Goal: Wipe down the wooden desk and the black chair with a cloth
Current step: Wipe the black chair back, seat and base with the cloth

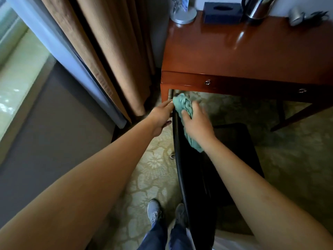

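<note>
- Cloth (185,112), green and crumpled, lies draped over the top rail of the black chair (194,177), just in front of the near left corner of the wooden desk (252,49).
- Your right hand (197,124) presses down on the cloth, fingers spread and curled over its folds.
- Your left hand (161,117) reaches to the chair's left edge beside the cloth, fingers straight and together; whether they touch the rail you cannot tell.
- On the desk's far edge stand a lamp base (183,16), a dark tissue box (223,12) and a steel kettle (257,8).
- Brown curtains (100,51) hang left of the desk; patterned carpet (149,170) lies under your grey shoes (154,211).
</note>
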Motion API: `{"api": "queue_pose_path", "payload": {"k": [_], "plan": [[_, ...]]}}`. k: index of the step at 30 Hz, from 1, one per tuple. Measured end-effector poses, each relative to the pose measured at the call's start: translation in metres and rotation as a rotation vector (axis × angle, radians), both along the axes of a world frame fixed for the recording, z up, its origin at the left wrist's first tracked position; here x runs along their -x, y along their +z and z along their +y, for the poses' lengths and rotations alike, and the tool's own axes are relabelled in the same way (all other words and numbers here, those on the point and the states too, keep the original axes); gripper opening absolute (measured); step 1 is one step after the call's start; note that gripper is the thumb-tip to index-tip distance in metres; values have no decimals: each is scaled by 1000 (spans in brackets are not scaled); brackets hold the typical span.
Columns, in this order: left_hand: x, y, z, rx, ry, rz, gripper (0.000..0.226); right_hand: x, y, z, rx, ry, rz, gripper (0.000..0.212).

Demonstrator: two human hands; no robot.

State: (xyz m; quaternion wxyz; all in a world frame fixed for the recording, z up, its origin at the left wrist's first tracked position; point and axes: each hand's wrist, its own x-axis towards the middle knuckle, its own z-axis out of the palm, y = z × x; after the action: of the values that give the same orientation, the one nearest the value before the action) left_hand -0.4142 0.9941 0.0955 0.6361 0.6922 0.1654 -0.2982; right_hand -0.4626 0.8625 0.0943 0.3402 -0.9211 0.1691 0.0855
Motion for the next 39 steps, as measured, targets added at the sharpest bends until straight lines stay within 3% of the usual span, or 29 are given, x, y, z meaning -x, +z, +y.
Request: {"api": "queue_pose_path", "payload": {"k": [5, 13, 17, 22, 25, 31, 36, 39], "plan": [[41, 20, -3, -61, -25, -38, 26, -47, -5, -18, -159, -16, 68, 51], [69, 40, -6, -89, 58, 14, 41, 135, 22, -19, -151, 229, 40, 48], [82, 37, -10, -117, 94, 31, 44, 75, 6, -23, -135, 222, -99, 43], [89, 39, -16, -99, 171, 43, 47, -62, -22, -30, -303, 99, 40, 44], [94, 41, -22, -75, 117, 34, 46, -55, -20, -28, -293, 121, 77, 49], [99, 42, -26, -97, 121, 12, 57, 49, -16, -44, -389, 265, 166, 58], [93, 41, -32, -130, 123, -4, 52, -39, -16, -44, -204, 218, 51, 43], [88, 37, -32, -164, 107, -4, 53, -86, -15, -48, -271, 169, 149, 45]]}}
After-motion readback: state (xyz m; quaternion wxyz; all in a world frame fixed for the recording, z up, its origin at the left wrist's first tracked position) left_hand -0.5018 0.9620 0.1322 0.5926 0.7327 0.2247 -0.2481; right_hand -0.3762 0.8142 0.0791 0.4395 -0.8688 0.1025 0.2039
